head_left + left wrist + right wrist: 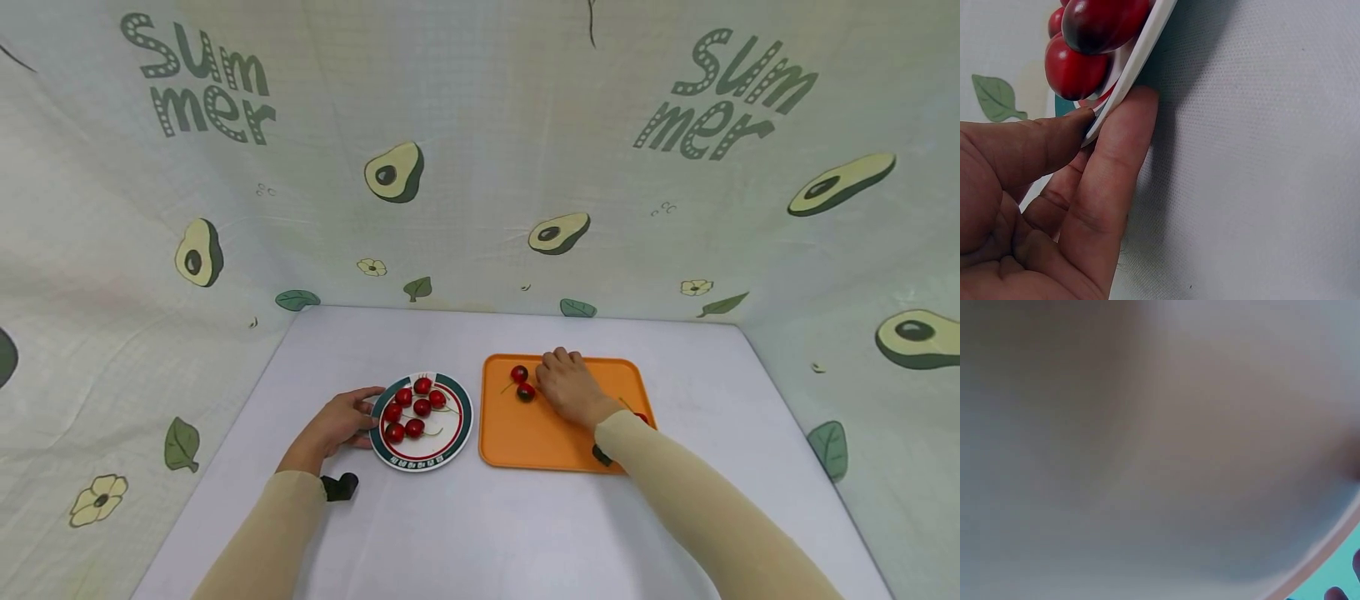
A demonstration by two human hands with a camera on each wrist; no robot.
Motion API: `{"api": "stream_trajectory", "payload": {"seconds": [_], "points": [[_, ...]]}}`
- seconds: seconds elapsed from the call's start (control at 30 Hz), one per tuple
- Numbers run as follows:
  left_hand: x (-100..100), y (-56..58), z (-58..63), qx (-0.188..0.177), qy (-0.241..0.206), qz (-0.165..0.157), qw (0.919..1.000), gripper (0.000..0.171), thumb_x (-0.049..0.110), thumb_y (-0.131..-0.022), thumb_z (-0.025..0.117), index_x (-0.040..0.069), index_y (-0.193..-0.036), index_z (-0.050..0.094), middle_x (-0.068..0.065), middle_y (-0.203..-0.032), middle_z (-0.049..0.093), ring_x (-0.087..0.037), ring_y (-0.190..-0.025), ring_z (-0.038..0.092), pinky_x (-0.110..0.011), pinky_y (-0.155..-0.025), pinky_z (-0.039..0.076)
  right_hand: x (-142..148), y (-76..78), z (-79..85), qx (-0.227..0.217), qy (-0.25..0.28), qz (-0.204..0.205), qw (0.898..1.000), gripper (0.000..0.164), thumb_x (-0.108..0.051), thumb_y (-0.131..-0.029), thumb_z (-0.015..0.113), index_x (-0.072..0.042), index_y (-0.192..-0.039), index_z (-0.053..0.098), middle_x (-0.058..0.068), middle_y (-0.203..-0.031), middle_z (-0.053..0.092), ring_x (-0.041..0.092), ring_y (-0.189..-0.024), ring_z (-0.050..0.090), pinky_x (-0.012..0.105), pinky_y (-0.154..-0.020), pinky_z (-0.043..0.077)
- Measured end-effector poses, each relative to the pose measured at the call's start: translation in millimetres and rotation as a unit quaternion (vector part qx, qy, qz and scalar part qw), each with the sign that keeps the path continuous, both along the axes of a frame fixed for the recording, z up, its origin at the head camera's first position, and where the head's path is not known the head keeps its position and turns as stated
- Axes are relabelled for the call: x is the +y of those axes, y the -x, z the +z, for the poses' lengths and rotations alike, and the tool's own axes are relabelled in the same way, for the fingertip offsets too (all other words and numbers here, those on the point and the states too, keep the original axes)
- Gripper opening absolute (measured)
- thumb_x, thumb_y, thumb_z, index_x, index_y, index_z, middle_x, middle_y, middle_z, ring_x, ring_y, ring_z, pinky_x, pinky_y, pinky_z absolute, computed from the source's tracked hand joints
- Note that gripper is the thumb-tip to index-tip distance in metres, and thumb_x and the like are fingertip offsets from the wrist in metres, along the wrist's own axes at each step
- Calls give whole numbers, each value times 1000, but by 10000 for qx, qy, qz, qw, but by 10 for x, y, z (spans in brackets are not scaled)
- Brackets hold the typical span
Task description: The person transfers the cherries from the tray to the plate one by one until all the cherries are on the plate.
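Observation:
My left hand (345, 422) pinches the left rim of a round white plate (448, 450) with a dark green and red border. In the left wrist view, the thumb (1035, 147) lies over the rim and a finger (1119, 150) is under it. Several red cherries (422, 407), some with stems, lie on the plate. Over the orange tray (517, 442), my right hand (572, 390) is lowered with bent fingers near the far edge. Its fingertips are hidden, so whether it holds anything cannot be seen. Two dark red cherries (526, 392) lie just left of it.
Another cherry (641, 417) shows beside the right wrist at the tray's right side. Tray and plate stand side by side on a white table (450, 533). A cloth printed with avocados (393, 172) hangs behind and at both sides. The right wrist view is mostly a pale blur.

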State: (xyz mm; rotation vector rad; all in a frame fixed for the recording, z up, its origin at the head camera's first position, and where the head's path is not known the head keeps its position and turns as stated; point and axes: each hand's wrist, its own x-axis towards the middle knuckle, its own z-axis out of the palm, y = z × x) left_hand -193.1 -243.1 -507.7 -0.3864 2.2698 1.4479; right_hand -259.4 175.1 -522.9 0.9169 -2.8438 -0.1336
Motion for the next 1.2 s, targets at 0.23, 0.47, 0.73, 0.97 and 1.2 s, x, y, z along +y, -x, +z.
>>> {"api": "stream_trajectory", "payload": {"seconds": [0.23,0.47,0.73,0.97,1.2], "points": [[0,7,-4,-45,-74,54,9999,67,-5,-97,64,14,-159,47,-22,-130,55,-24,-91,68,-34,-73,66,15,-31,-12,147,73,4,9999,22,-23,-105,67,-2,-98,64,11,-97,56,33,-94,47,48,-89,48],[-8,6,-15,-26,-71,48,10000,67,-5,-97,64,14,-159,47,-22,-131,55,-24,-90,68,-35,-74,66,31,-49,2,158,61,-7,9999,23,-25,-104,69,-3,-97,64,10,-96,56,31,-93,47,48,-89,48],[-10,-7,-5,-10,-52,21,10000,67,-5,-97,64,13,-159,46,-23,-132,55,-24,-91,68,-35,-74,66,48,-46,-2,147,40,-7,9999,25,-25,-104,67,-3,-94,64,10,-94,56,31,-94,49,50,-91,50],[-8,14,-12,-21,-70,42,10000,67,-5,-97,64,14,-159,47,-22,-132,55,-25,-91,69,-35,-74,66,70,-48,-20,127,26,7,9999,23,-23,-105,65,-2,-93,64,9,-91,54,32,-91,48,49,-90,50],[-5,9,-18,-23,-57,66,10000,67,-5,-97,65,14,-158,47,-22,-132,55,-24,-90,69,-35,-74,66,76,-62,-8,59,-22,40,10000,21,-21,-105,64,-2,-96,65,9,-92,54,32,-93,48,50,-93,50]]}}
